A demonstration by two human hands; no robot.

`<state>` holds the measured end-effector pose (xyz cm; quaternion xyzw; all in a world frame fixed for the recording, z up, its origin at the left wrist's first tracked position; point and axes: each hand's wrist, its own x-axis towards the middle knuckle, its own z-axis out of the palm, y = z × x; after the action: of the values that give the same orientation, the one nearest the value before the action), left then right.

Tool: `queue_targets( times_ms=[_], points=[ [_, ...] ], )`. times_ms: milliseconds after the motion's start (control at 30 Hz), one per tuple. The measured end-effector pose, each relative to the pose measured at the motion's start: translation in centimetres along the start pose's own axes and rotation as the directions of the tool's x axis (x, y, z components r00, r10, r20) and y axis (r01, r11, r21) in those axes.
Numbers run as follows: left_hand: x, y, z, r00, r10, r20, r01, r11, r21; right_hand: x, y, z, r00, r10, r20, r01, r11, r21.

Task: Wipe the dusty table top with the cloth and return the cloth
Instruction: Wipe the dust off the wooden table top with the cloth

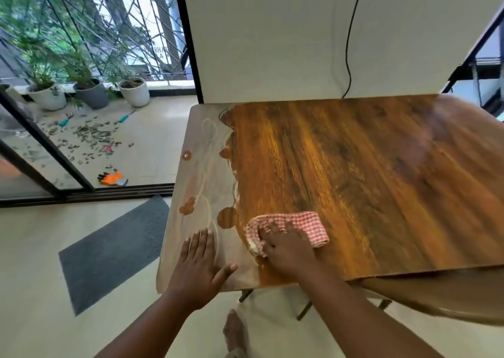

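Observation:
A wooden table top [354, 172] fills the right half of the view. Its left strip [201, 183] is grey with dust and marked by swirls and round clean spots; the rest shines brown. A red-and-white checked cloth [302, 225] lies bunched near the front edge, at the border of the dusty strip. My right hand [286, 248] presses down on the cloth, fingers curled over its near edge. My left hand [200, 267] lies flat on the dusty front-left corner, fingers straight and thumb spread.
A white wall stands behind the table, with a black cable [350, 38] hanging down to the table's back edge. A grey mat [114, 251] lies on the floor at left. Beyond the sliding door are potted plants [90, 90], scattered leaves and an orange glove [111, 179].

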<state>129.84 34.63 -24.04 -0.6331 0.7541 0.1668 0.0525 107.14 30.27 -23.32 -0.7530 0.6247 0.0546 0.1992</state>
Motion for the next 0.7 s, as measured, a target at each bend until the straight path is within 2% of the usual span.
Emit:
queue_targets(
  times_ms=[100,200,367,533,700],
  points=[
    [-2.4,-0.5,0.4,1.0,0.006,0.01,-0.006,1.0,0.008,-3.9,-1.9,3.1,0.989,-0.147,0.012,0.147,0.989,0.002],
    [-5.0,-1.6,0.4,1.0,-0.027,0.003,0.027,0.999,0.027,-6.7,-0.1,3.4,0.983,-0.183,0.003,0.183,0.982,-0.045],
    [-8.7,-3.9,0.1,0.991,-0.131,-0.01,0.132,0.989,0.062,-6.7,1.7,1.1,0.998,-0.069,-0.011,0.068,0.997,-0.045],
    [-9.8,-4.5,-0.3,0.992,-0.121,-0.029,0.123,0.988,0.095,-4.5,-2.0,1.5,0.998,0.067,0.009,-0.067,0.998,-0.013],
    [-6.8,-2.8,-1.3,0.998,-0.035,-0.056,0.042,0.992,0.12,-4.0,-5.7,2.8,0.999,-0.028,0.028,0.03,0.998,-0.054]
  ],
)
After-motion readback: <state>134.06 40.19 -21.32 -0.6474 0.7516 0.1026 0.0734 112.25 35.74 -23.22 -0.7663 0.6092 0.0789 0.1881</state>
